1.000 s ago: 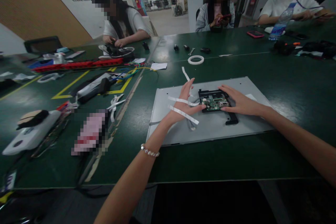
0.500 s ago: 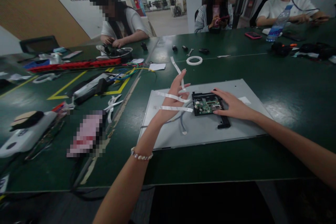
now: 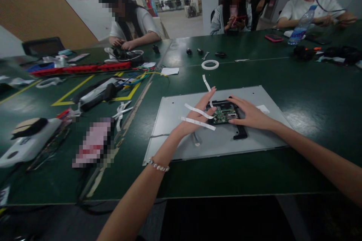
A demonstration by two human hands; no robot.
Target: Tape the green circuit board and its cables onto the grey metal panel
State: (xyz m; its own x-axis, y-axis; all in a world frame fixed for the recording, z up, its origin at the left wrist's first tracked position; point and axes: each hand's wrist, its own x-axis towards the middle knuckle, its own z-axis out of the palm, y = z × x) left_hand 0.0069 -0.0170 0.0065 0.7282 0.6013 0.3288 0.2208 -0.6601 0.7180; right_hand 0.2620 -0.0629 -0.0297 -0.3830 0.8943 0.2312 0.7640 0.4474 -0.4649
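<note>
A green circuit board (image 3: 225, 116) in a black plastic frame (image 3: 240, 131) rests on a flat grey panel (image 3: 166, 115). My right hand (image 3: 250, 113) grips the frame's right side between thumb and fingers. At the left side, my left hand (image 3: 198, 115) is open, its fingers stretched out, thumb against or just over the board's edge. Strips of white tape (image 3: 199, 123) cling to this hand, one of them hanging from the fingertips. Beneath the left hand a grey cable (image 3: 196, 139) lies on the panel, partly hidden.
Beyond the panel lie a white tape roll (image 3: 210, 64), a small wrench (image 3: 205, 56) and several small black items. To the left are a pink phone-like object (image 3: 94, 141), a white device (image 3: 26, 141) and cables. Several people sit across the green table (image 3: 254, 180).
My left hand has moved right and slightly down, bringing its tape strips along to the frame's left edge. My right hand stays on the frame.
</note>
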